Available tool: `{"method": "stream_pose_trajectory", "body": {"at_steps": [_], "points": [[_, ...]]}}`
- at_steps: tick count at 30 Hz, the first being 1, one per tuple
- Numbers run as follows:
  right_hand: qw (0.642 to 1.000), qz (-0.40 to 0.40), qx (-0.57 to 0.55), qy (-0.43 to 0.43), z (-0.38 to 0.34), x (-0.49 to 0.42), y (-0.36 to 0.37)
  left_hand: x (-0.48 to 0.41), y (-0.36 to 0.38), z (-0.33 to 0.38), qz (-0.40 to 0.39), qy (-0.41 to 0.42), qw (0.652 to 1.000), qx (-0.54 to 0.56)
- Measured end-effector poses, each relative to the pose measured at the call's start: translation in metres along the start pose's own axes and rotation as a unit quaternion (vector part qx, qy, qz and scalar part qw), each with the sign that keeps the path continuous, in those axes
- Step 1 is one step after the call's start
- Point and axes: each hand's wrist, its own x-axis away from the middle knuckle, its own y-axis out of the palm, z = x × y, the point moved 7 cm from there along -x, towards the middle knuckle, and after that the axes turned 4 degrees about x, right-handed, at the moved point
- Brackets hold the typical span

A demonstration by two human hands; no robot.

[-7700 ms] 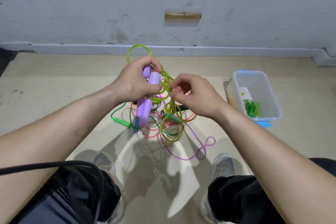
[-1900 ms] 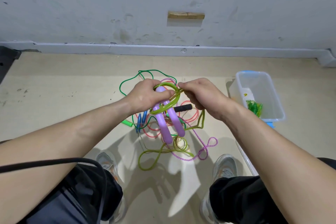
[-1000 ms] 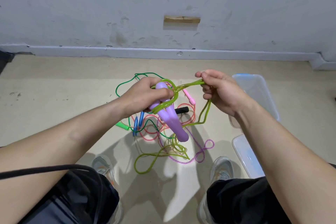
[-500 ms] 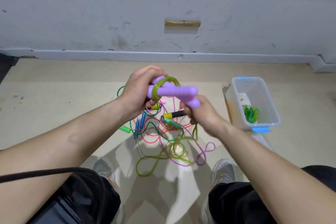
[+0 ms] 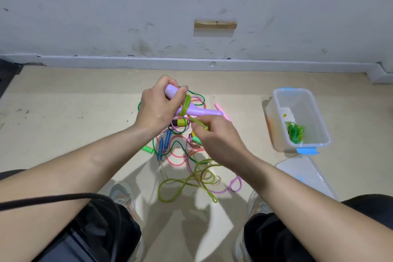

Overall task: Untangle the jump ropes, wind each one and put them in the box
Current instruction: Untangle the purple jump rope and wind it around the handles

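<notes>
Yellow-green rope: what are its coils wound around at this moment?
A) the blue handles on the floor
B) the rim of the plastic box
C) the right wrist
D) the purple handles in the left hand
D: the coils of the yellow-green rope circle the purple handles that the left hand grips, while the right hand pinches the strand leading off them.

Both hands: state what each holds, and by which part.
Left hand grips the purple handles at their upper end; right hand pinches the yellow-green cord just below the handles.
</notes>
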Motion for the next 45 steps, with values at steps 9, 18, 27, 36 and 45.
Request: {"method": "stream_pose_trajectory", "body": {"at_steps": [9,18,27,36,45], "points": [[0.941,0.088,0.315,-0.091,-0.020,0.000,-0.035,0.007,0.006,0.019,-0.013,0.050,0.998,-0.047],[0.990,-0.049,0.016,-0.128,-0.009,-0.020,-0.040,0.015,0.012,0.027,-0.063,0.050,0.985,-0.155],[0.965,-0.076,-0.242,-0.073,0.016,-0.030,-0.059,0.025,0.020,0.047,-0.159,-0.005,0.982,0.103],[0.916,-0.074,-0.375,0.118,0.042,-0.012,0.033,0.022,0.011,0.025,-0.018,-0.177,0.939,0.294],[0.996,-0.072,0.054,-0.007,-0.003,0.010,0.025,0.006,-0.008,0.009,0.048,-0.050,0.997,0.034]]}}
